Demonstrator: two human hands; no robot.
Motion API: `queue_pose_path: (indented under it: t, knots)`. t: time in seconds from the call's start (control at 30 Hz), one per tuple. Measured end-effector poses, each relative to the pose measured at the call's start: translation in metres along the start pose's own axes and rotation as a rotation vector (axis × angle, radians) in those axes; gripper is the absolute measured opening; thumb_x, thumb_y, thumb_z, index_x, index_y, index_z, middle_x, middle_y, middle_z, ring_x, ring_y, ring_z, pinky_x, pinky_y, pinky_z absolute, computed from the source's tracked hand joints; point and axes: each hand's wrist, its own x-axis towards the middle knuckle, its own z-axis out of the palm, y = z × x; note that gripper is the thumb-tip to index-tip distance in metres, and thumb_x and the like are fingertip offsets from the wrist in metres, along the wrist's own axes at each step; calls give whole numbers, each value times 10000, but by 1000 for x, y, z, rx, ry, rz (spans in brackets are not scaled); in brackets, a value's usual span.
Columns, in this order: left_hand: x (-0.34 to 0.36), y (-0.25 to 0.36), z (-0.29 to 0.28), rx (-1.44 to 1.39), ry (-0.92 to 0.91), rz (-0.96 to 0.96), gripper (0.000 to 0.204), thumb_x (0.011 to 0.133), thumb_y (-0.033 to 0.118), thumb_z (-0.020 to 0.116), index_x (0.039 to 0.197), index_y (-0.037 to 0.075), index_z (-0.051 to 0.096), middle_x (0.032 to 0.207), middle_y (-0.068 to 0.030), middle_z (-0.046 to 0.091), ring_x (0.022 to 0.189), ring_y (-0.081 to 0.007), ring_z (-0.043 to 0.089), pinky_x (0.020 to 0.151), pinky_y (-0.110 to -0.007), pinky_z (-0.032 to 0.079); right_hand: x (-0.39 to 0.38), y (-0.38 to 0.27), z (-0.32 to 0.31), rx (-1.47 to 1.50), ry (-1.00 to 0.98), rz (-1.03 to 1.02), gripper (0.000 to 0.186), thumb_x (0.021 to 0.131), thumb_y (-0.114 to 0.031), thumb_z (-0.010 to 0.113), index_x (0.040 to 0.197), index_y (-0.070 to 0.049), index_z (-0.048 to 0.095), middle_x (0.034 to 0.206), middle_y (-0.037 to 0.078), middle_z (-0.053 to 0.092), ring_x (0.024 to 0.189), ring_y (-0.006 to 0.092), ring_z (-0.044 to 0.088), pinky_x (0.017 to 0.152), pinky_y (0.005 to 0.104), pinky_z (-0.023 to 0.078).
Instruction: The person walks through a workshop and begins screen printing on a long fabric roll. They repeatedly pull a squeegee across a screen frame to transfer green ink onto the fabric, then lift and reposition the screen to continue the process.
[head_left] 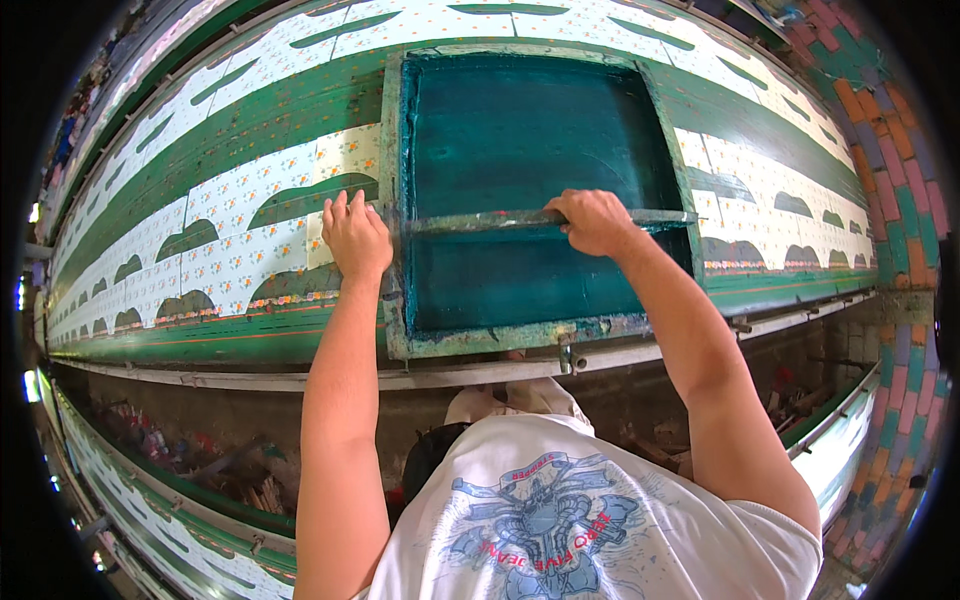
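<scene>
In the head view, the person's right hand (592, 222) had its grip closed round a long, narrow squeegee (475, 222) that lay across the dark teal mesh of a screen-printing frame (480, 340), set on the long green table (230, 345) among white floral panels (240, 195). The left hand (358, 245), fingers slightly apart and pinching nothing visible, was beside the frame's left rail, though contact could not be told. The squeegee looked stiff, fairly light and probably slippery where wet, best held firmly by its upper edge near mid-length.
</scene>
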Motion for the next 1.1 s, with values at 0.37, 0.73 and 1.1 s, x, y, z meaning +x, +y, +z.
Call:
queue_pose_path:
  t: [0.37, 0.73, 1.1]
  knots:
    - [1, -5, 8, 25, 3, -21, 323, 1093, 225, 695, 1378, 148, 826, 1557, -162, 694, 1572, -444, 518, 1282, -632, 426, -118, -52, 57, -24, 188, -71, 329, 936, -107, 816, 1251, -195, 850, 1107, 88, 792, 1113, 337, 788, 973, 494, 628]
    - [7, -2, 7, 138, -87, -152, 258, 1102, 250, 677, 1311, 280, 827, 1264, -119, 809, 1281, -417, 687, 1076, -610, 564, -155, -35, 78, 189, 263, -197, 569, 933, -487, 905, 1356, -112, 832, 1277, 116, 763, 1265, 352, 691, 1103, 510, 534]
    - [-4, 21, -4, 88, -104, -521, 394, 1193, 405, 513, 1411, 216, 781, 1305, -239, 819, 1217, -519, 755, 1040, -618, 592, -196, 216, 41, 409, 714, 4, 582, 1032, -274, 825, 1563, -85, 680, 1667, 217, 576, 1580, 458, 505, 1339, 578, 390]
